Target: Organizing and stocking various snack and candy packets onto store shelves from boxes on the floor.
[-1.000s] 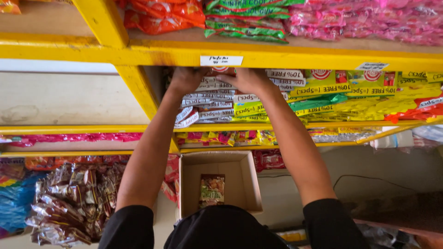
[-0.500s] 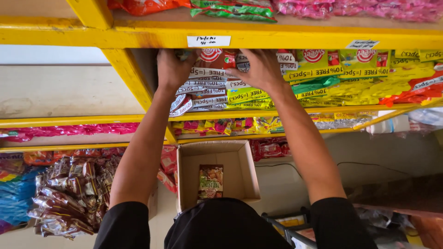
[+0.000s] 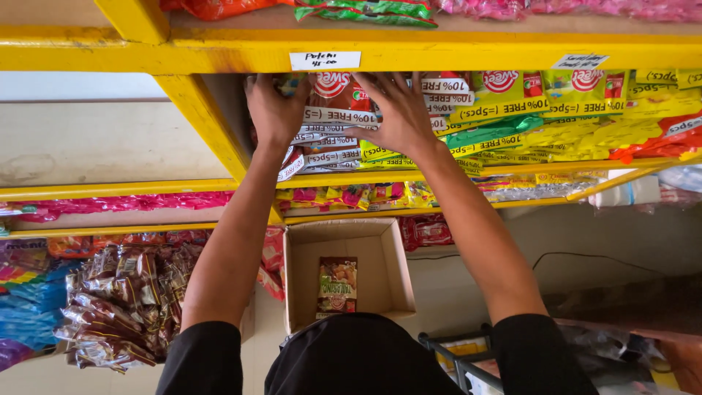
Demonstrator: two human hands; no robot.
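Glossy red packets (image 3: pixel 333 121) stacked flat; left hand (image 3: pixel 274 110), right hand (image 3: pixel 398 110) spread open on them.

Red-and-white sachet stack (image 3: pixel 333 124) flat on yellow shelf (image 3: pixel 439 53) (left end), beside yellow-green packets (image 3: pixel 512 121).

A yellow shelf (image 3: pixel 453 53) is seen with several levels. Directly below its front rail, red-and-white sachet strips (image 3: pixel 333 124) are stacked, with yellow and green packets (image 3: pixel 556 124) beside them along the same level. Above the rail, green packets (image 3: pixel 365 11) and pink packets (image 3: pixel 585 7) are laid. Further below the rail, a narrower level is filled with small mixed packets (image 3: pixel 351 197).
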